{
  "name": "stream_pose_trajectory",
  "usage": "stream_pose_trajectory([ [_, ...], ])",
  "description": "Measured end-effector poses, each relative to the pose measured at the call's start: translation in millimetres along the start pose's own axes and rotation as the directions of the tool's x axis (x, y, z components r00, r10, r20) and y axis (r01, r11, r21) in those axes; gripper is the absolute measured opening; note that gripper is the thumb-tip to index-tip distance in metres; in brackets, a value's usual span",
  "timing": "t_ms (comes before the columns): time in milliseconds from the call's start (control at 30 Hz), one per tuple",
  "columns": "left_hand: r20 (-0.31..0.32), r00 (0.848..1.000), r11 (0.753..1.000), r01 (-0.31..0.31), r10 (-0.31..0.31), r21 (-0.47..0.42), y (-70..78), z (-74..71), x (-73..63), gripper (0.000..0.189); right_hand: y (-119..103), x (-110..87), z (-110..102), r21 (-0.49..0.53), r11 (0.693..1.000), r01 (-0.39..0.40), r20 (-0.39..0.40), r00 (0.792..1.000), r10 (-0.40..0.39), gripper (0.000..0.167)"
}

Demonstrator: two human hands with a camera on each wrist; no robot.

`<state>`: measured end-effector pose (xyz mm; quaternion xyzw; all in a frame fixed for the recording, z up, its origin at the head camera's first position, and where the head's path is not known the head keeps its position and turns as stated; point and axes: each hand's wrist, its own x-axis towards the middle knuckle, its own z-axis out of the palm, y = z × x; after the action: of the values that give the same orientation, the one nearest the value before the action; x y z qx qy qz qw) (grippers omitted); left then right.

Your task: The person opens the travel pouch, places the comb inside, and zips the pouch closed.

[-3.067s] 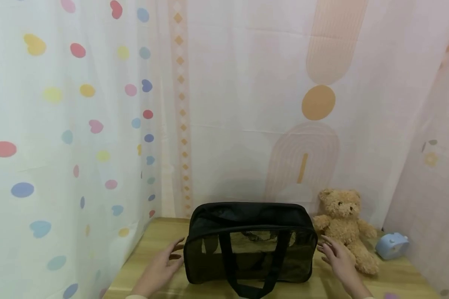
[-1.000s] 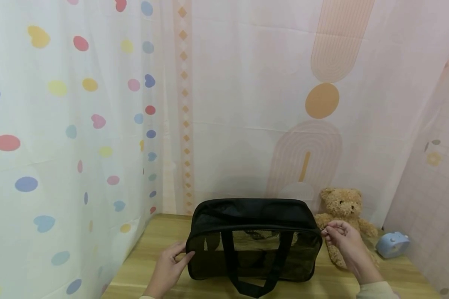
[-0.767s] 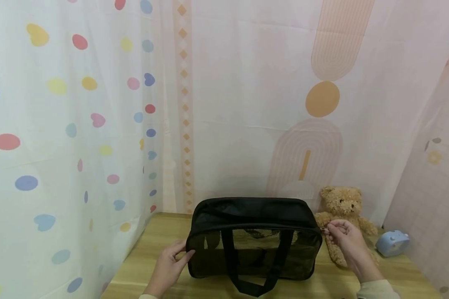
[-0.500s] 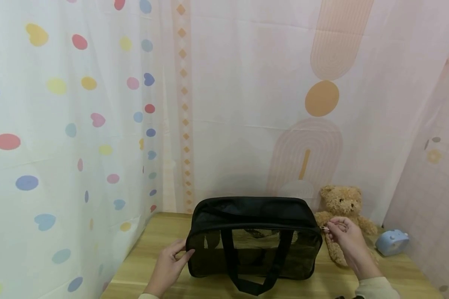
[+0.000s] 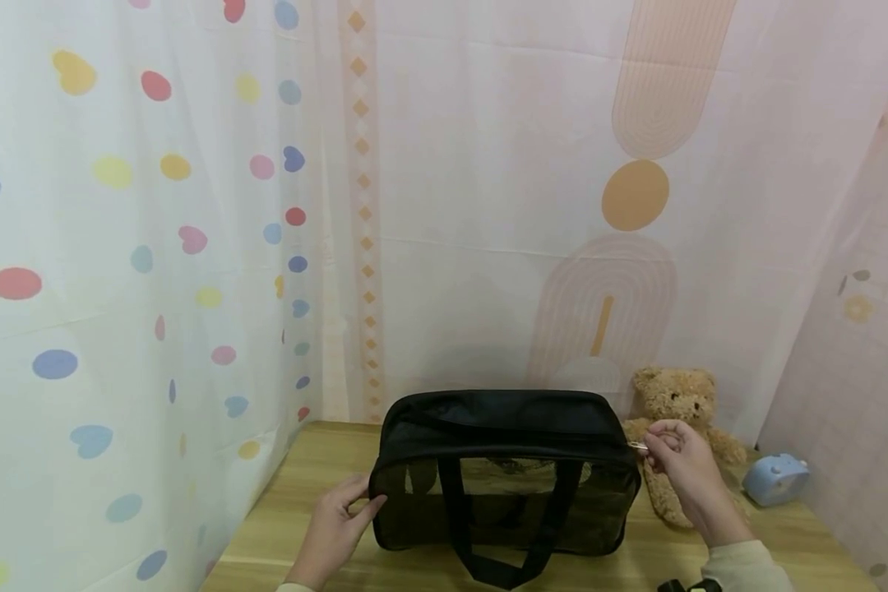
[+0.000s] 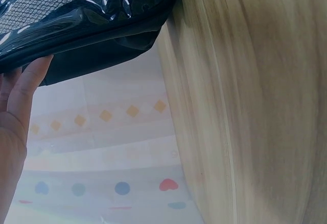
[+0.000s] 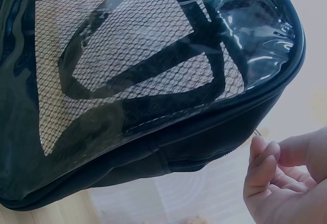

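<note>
A black bag [image 5: 503, 419] with a see-through front panel stands upright on the wooden table. Its black strap handle [image 5: 548, 526] hangs down in front. My left hand [image 5: 333, 522] holds the bag's left end, thumb on the front and fingers behind the edge. At the other end, my right hand [image 5: 684, 477] pinches a small metal zipper pull [image 5: 638, 446] between thumb and fingers, just off the upper right corner. The right wrist view shows a stretch of zipper [image 7: 204, 164] along the bag's top side and netting behind the clear panel.
A tan teddy bear [image 5: 673, 399] sits behind my right hand, partly covered by it. Farther right on the wooden table [image 5: 296, 469] is a light blue rounded object [image 5: 777, 479]. Patterned curtains [image 5: 474, 205] close off the back and both sides.
Both hands were apart from the bag at its sides; now the left holds its left end and the right pinches the zipper pull. Lately the right hand has risen slightly.
</note>
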<state>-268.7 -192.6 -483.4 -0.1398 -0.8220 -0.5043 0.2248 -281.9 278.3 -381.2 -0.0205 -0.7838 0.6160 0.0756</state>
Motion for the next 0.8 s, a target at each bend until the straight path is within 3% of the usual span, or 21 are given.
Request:
stream_pose_trajectory([
  [600,-0.007,1.0,1.0,-0.004,0.004,-0.009,1.6,0.4,-1.1,0.039,-18,-5.0,7,-0.027,0.999,0.021,0.007,1.0,-0.021,0.015],
  [800,0.012,1.0,0.999,0.015,-0.015,-0.03,3.2,1.5,-0.5,0.036,-25,-6.2,11,-0.081,0.994,0.075,0.011,0.997,-0.074,0.018],
])
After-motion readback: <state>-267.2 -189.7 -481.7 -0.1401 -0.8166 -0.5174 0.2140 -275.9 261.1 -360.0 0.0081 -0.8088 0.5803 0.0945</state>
